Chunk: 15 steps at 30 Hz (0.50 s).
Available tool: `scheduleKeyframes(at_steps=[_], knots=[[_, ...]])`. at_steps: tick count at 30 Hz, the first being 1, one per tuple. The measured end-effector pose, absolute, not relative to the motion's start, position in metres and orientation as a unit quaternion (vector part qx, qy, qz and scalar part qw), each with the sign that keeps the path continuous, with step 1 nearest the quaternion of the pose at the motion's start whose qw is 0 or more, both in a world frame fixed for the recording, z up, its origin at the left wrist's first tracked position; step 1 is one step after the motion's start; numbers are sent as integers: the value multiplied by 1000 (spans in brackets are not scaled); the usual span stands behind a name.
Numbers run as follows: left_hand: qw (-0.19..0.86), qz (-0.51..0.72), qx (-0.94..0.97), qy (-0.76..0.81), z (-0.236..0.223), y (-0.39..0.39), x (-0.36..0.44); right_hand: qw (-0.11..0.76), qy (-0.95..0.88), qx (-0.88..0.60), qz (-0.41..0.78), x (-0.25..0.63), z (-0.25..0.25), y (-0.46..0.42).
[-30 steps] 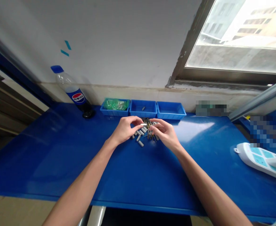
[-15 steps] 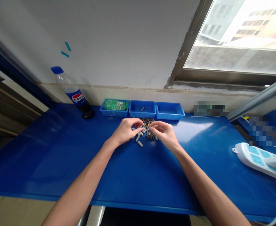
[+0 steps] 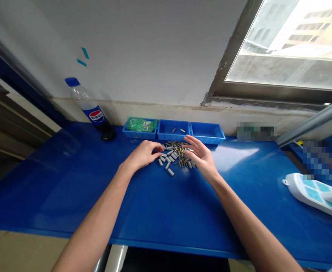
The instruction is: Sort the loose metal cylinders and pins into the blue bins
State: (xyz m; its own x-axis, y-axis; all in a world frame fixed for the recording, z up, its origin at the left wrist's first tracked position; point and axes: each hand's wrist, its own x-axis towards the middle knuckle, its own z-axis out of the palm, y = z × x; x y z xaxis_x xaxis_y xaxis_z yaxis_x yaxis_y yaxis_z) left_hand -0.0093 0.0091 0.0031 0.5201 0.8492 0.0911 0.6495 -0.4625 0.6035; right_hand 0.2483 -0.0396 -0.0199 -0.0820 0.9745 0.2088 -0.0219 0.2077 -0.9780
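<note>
Grey sleeves (image 3: 168,160) lie heaped between both hands — left hand (image 3: 141,154) curled, touching; right hand (image 3: 201,155) open, empty.

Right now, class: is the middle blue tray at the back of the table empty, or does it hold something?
Not empty. The middle blue tray holds two small pieces on its floor, and most of that floor shows bare blue.
</note>
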Motion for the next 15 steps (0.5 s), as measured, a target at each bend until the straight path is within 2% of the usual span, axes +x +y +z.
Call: scheduleKeyframes(at_steps=[11, 15], knots=[[257, 223, 856, 390, -8, 16, -12, 517, -558, -441, 476, 249, -21, -40], [251, 299, 820, 418, -1, 13, -11, 504, -566, -449, 472, 247, -19, -41]])
